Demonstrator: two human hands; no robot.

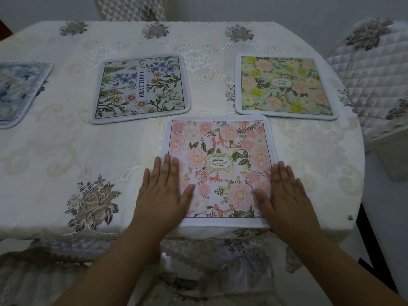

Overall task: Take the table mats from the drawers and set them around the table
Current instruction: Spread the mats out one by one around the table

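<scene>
A pink floral mat (220, 151) lies flat at the near edge of the table (66, 151). My left hand (163, 191) rests palm down on its left edge, fingers spread. On its right edge my right hand (284, 195) lies the same way. Neither hand grips anything. Further back lie a mat (141, 89) with blue flowers, daisies and the word BEAUTIFUL, and a yellow-and-pink floral mat (284, 87) to the right. A bluish mat (19, 93) is partly cut off at the left edge.
An embroidered cream cloth with grey rose motifs (92, 204) covers the table and hangs over its near edge. A quilted chair back (130, 7) stands at the far side, and another quilted chair (375, 78) at the right.
</scene>
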